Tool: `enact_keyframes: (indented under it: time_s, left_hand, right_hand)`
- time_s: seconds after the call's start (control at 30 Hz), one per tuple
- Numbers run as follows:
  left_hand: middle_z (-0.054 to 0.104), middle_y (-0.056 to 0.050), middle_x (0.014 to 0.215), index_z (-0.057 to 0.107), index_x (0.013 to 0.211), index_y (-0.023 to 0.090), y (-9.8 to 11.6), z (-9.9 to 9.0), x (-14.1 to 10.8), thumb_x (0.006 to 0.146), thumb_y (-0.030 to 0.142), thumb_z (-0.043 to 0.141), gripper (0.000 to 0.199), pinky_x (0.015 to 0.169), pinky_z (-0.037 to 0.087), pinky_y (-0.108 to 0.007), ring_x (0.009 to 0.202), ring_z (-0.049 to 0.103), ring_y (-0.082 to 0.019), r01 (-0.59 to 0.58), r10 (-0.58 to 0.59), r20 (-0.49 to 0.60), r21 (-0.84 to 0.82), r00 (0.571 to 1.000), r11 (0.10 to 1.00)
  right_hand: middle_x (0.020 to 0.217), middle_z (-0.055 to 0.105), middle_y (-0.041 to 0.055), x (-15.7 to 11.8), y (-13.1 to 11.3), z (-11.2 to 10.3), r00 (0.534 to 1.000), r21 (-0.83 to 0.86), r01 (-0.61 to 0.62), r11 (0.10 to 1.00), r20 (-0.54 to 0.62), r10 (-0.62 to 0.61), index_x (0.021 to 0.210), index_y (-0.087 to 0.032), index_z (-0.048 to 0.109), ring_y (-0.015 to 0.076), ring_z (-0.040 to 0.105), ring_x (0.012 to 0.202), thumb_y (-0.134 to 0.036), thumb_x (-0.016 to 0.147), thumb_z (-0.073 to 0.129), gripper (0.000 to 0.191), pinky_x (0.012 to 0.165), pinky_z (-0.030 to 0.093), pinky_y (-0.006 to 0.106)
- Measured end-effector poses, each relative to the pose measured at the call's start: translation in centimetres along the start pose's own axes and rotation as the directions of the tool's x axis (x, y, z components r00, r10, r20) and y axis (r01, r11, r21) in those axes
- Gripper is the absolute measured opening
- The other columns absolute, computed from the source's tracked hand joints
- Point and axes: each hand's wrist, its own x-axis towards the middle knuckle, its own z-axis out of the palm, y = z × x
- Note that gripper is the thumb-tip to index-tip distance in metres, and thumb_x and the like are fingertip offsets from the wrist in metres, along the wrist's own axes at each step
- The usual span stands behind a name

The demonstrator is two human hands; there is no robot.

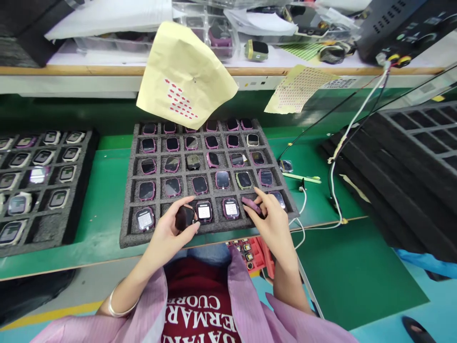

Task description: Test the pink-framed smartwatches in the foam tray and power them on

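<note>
A grey foam tray [125, 224] of square compartments lies before me, with a smartwatch body in most of them. My left hand [171, 229] grips a dark-screened smartwatch [184, 218] above the front row, thumb and fingers round its edges. Toward the front right, my right hand [268, 214] pinches a purple smartwatch [252, 206], tilted on edge over its compartment. Between the hands sit two watches with lit white screens, one watch [204, 211] beside my left fingers and another watch [231, 208] nearer the right. A further lit watch [145, 218] rests in the front left corner.
At left stands a second foam tray [80, 190] of watches. Stacked black foam trays [385, 181] fill the right side. White cables [333, 190] hang down to the bench beside a green pen-like stick [303, 177]. Yellow sticker sheets [185, 71] droop from the shelf edge.
</note>
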Motion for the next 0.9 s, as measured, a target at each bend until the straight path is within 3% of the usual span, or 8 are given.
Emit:
enact_keyframes:
  time_s: [0.13,0.23,0.33,0.43,0.53,0.63,0.77,0.9]
  left_hand:
    - [0.050,0.000,0.094,0.050,0.120,0.023,-0.1,0.3,0.0,0.080,0.023,0.064,0.043,0.054,0.043,-0.018,0.065,0.051,-0.008,-0.029,0.035,-0.067,0.085,0.997,0.996]
    - [0.050,0.001,0.093,0.053,0.115,0.022,-0.3,0.3,0.0,0.081,0.019,0.061,0.036,0.061,0.044,-0.020,0.064,0.050,-0.008,-0.059,0.073,-0.075,0.180,0.995,0.982]
    - [0.051,0.001,0.091,0.054,0.113,0.022,-0.4,0.2,-0.2,0.080,0.015,0.059,0.034,0.056,0.041,-0.019,0.059,0.047,-0.007,-0.052,0.068,-0.057,0.237,0.996,0.970]
    - [0.051,0.001,0.092,0.054,0.114,0.022,-0.3,0.2,-0.4,0.081,0.015,0.058,0.034,0.053,0.040,-0.019,0.058,0.046,-0.007,-0.055,0.071,-0.063,0.222,0.995,0.973]
    - [0.050,0.000,0.092,0.053,0.116,0.022,-0.2,0.2,-0.5,0.081,0.017,0.059,0.036,0.053,0.040,-0.019,0.059,0.046,-0.007,-0.069,0.081,-0.057,0.188,0.995,0.980]
    - [0.052,-0.001,0.093,0.053,0.119,0.021,-0.3,0.1,-0.4,0.080,0.017,0.060,0.040,0.054,0.040,-0.019,0.059,0.046,-0.007,-0.072,0.080,-0.050,0.156,0.996,0.985]
    - [0.056,-0.002,0.095,0.053,0.121,0.021,-0.3,-0.1,-0.5,0.080,0.015,0.060,0.042,0.054,0.040,-0.020,0.058,0.049,-0.007,-0.061,0.066,-0.035,0.123,0.997,0.991]
    - [0.059,-0.003,0.098,0.054,0.120,0.020,0.0,0.1,-0.6,0.079,0.016,0.061,0.042,0.057,0.042,-0.021,0.061,0.052,-0.008,-0.075,0.079,-0.032,0.121,0.996,0.990]
  right_hand:
    - [0.099,0.060,0.0068,-0.2,-0.8,0.2,1.000,0.448,-0.016,0.894,-0.003,0.019,0.094,-0.021,0.065,0.0228,0.060,0.096,-0.030,0.087,0.064,0.012,0.085,0.049,0.037]
    - [0.102,0.067,0.0054,-0.2,-1.8,0.0,0.990,0.810,-0.123,0.573,0.064,0.123,0.102,-0.024,0.059,0.0230,0.065,0.100,-0.027,0.089,0.061,0.014,0.087,0.052,0.040]
    - [0.106,0.070,0.0070,0.1,-3.1,0.0,0.963,0.912,-0.268,0.310,0.241,0.124,0.121,-0.026,0.053,0.0231,0.068,0.097,-0.025,0.090,0.058,0.031,0.090,0.052,0.044]
    - [0.123,0.064,0.0126,0.3,-4.2,0.0,0.911,0.897,-0.409,0.169,0.413,0.012,0.136,-0.024,0.043,0.0272,0.061,0.115,-0.025,0.091,0.056,0.047,0.104,0.041,0.053]
    - [0.128,0.061,0.0129,0.3,-4.9,0.3,0.873,0.873,-0.478,0.099,0.485,-0.056,0.138,-0.025,0.042,0.0271,0.056,0.121,-0.024,0.092,0.055,0.047,0.108,0.035,0.055]
    - [0.119,0.067,0.0113,0.1,-4.9,0.9,0.851,0.859,-0.506,0.084,0.513,-0.112,0.132,-0.026,0.050,0.0263,0.061,0.115,-0.025,0.090,0.060,0.043,0.104,0.040,0.055]
    - [0.104,0.072,0.0075,0.1,-4.6,1.9,0.866,0.884,-0.461,0.076,0.467,-0.178,0.106,-0.025,0.066,0.0266,0.069,0.099,-0.023,0.079,0.075,0.028,0.093,0.050,0.052]
    - [0.099,0.073,0.0071,0.1,-4.6,2.4,0.859,0.882,-0.468,0.058,0.469,-0.205,0.109,-0.025,0.067,0.0252,0.071,0.093,-0.022,0.079,0.075,0.031,0.084,0.056,0.046]
